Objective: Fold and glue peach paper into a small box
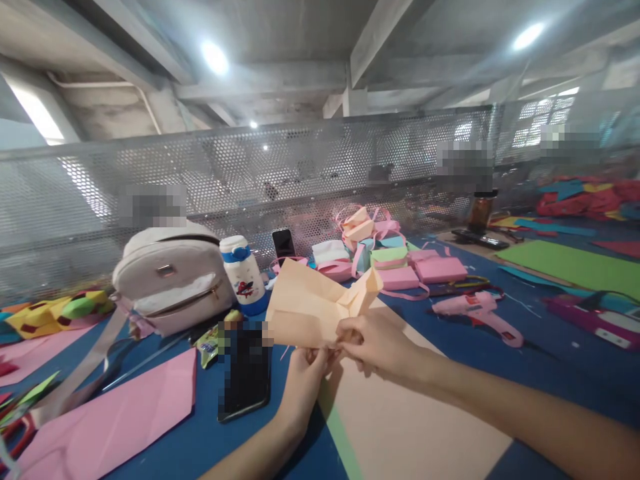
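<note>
backpack (173,280) left on table (200,433) | bottle (243,273) right of backpack | 1 phone (247,373) before bottle | paper (305,300) between bottle and glue gun (477,310)

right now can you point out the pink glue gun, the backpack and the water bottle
pink glue gun (473,307): head view, on its body
backpack (170,277): head view, on its front
water bottle (243,273): head view, on its white side
</note>
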The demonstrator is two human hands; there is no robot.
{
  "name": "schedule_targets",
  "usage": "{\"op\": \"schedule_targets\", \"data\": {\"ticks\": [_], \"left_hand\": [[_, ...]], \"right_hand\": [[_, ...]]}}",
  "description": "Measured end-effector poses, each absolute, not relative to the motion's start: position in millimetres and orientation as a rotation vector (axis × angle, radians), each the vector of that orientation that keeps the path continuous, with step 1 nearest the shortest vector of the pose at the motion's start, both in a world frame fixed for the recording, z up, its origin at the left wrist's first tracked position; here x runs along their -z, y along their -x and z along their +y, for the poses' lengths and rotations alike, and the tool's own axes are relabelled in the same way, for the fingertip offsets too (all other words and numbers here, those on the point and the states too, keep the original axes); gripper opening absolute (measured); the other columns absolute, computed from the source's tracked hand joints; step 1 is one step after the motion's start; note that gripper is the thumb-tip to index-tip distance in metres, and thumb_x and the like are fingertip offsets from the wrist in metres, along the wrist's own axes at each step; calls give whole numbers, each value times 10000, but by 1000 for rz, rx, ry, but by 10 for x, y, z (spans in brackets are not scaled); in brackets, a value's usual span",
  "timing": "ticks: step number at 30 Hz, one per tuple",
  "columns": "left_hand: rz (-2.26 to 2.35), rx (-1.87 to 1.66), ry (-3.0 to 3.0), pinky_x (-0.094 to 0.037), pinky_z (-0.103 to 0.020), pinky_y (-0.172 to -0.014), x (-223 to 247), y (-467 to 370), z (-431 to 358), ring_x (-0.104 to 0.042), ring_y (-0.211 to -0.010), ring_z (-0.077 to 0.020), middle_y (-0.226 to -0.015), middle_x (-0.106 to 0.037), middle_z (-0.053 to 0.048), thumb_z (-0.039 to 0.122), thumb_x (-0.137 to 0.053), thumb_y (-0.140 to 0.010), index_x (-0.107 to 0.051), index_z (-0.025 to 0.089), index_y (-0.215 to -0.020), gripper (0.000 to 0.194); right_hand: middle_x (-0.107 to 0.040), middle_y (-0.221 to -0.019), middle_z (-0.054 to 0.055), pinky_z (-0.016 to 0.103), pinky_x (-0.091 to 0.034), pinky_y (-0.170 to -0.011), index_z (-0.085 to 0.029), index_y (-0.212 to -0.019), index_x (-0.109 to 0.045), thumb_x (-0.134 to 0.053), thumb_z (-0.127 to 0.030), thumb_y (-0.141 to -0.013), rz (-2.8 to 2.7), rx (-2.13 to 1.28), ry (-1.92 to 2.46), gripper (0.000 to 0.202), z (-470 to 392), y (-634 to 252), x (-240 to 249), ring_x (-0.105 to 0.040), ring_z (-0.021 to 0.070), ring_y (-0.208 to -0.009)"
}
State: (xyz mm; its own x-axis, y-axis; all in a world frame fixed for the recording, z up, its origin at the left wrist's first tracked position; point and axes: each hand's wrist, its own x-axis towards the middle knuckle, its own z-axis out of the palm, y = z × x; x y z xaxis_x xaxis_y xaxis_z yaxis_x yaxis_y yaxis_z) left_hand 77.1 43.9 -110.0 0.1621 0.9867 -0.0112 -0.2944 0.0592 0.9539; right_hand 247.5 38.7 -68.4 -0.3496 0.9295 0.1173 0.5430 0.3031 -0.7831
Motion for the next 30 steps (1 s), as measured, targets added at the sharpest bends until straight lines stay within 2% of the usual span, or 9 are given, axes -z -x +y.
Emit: {"op": "schedule_targets", "data": {"ticks": [4,8,11,14,17,20,25,30], "left_hand": [[914,-1192,-1097,-594,-298,-720,1114,-781,432,-735,-683,-247,-617,-728,-78,379,-916,-589,-773,96,-693,333],[962,-1227,-1147,-567,-272,-638,1148,-772,452,-716,-632,-232,-589,-722,-51,330,-898,-611,-761,126,-660,250],[966,-1251,-1183,-567,-292,-695,1148,-765,460,-737,-708,-254,-681,-768,-65,320,-876,-643,-768,148,-699,211],[953,-1259,-1220,-561,-328,-775,1130,-763,452,-749,-811,-287,-788,-796,-89,339,-844,-686,-779,154,-766,211],[962,-1268,-1255,-541,-317,-745,1103,-770,432,-740,-807,-299,-764,-786,-106,357,-831,-695,-776,133,-748,237],[987,-1304,-1287,-507,-291,-681,1064,-789,405,-708,-725,-270,-665,-743,-75,355,-835,-684,-750,133,-694,237],[1022,-1398,-1326,-454,-257,-640,1006,-812,367,-607,-641,-198,-570,-625,6,328,-818,-706,-656,193,-623,226],[1034,-1421,-1400,-427,-246,-659,1014,-796,354,-540,-641,-174,-588,-573,23,298,-768,-768,-623,203,-604,238]], "right_hand": [[-630,-498,-67,159,-374,-266,-215,-933,-678,-597,-259,-832,-1887,-1099,1348,138,431,-2487,776,-605,128,-378],[-634,-502,-56,131,-365,-257,-194,-890,-666,-616,-252,-809,-1834,-1130,1350,112,458,-2473,831,-604,114,-380],[-630,-506,-44,132,-338,-238,-180,-841,-676,-622,-345,-848,-1810,-1128,1313,174,447,-2461,800,-588,107,-356],[-641,-525,-39,140,-338,-241,-177,-900,-705,-630,-413,-872,-1779,-1125,1288,249,432,-2460,753,-570,100,-332],[-646,-529,-38,147,-343,-242,-179,-957,-710,-645,-444,-874,-1747,-1115,1281,285,425,-2457,734,-567,104,-324],[-643,-527,-41,147,-343,-240,-178,-955,-709,-653,-461,-873,-1753,-1109,1263,300,421,-2441,747,-564,103,-323],[-648,-532,-40,150,-379,-277,-163,-916,-686,-610,-383,-906,-1746,-1177,1167,233,409,-2408,778,-542,89,-309],[-616,-508,-48,146,-356,-253,-163,-808,-608,-559,-444,-930,-1724,-1257,1074,310,401,-2401,784,-501,81,-286]]}}
